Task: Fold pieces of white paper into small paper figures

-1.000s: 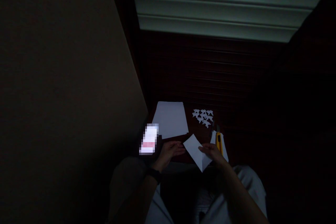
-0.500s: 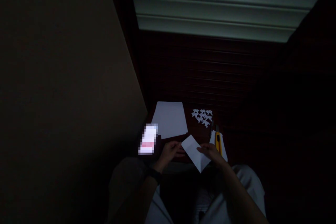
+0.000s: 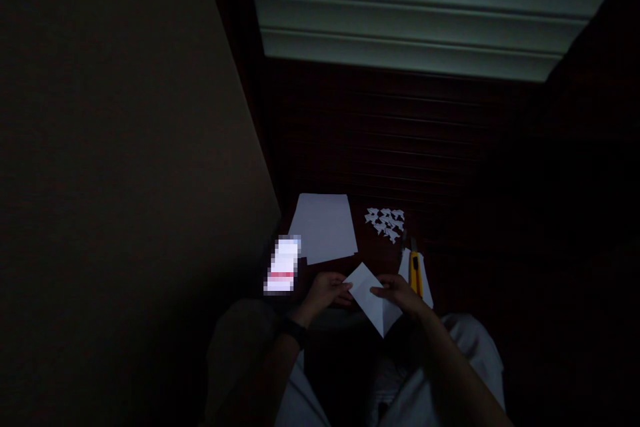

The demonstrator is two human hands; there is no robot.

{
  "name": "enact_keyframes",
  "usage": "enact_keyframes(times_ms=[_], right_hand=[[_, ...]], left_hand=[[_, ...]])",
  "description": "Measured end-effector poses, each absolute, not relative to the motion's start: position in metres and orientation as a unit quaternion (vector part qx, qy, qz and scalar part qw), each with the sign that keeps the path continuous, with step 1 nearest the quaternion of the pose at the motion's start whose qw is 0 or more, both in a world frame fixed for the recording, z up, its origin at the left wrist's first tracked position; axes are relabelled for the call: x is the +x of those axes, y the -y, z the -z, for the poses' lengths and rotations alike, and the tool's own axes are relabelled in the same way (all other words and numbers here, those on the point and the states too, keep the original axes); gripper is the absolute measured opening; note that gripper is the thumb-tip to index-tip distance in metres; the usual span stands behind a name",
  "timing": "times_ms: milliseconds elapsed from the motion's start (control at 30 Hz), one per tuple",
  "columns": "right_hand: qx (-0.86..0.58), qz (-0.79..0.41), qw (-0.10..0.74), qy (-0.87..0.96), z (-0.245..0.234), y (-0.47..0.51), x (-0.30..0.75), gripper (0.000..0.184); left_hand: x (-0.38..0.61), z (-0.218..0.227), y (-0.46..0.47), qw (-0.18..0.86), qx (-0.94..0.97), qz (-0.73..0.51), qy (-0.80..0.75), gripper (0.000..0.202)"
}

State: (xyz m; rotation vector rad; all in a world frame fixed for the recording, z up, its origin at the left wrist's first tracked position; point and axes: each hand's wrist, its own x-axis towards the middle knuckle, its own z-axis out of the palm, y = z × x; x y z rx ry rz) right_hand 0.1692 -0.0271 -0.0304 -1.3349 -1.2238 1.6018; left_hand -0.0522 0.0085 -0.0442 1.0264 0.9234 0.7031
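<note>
Between my hands, over the near edge of the small table, is a white sheet of paper (image 3: 369, 293) with a crease near its lower right part. My left hand (image 3: 327, 290) pinches its left corner between thumb and fingers. My right hand (image 3: 401, 293) grips the right side, thumb on top and fingers hidden behind the paper. Beyond my right hand lies a yellow utility knife (image 3: 415, 273) on some white paper (image 3: 428, 293). A dark, thin tool (image 3: 403, 245) beside it is too dim to name.
A stack of white paper (image 3: 325, 227) lies at the table's back left. Several small folded paper pieces (image 3: 385, 221) are grouped at the back right. A lit, blurred-out screen (image 3: 283, 267) is at the left edge. A wall (image 3: 150, 147) stands close on the left.
The paper has come slightly nearer to me. My left thumb now overlaps its left corner, and my right thumb has slid a little to the left on it.
</note>
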Motion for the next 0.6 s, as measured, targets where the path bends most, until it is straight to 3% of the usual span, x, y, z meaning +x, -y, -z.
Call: enact_keyframes(times_ms=[400,600], right_hand=[[-0.471,-0.665,0.375,0.443,0.027,0.026,0.17,0.058],[-0.505,-0.652,0.366,0.431,0.031,0.026,0.174,0.046]], left_hand=[[-0.058,0.03,-0.006,0.718,0.486,-0.323,-0.379,0.045],[-0.06,0.03,-0.006,0.724,0.471,-0.33,-0.381,0.048]])
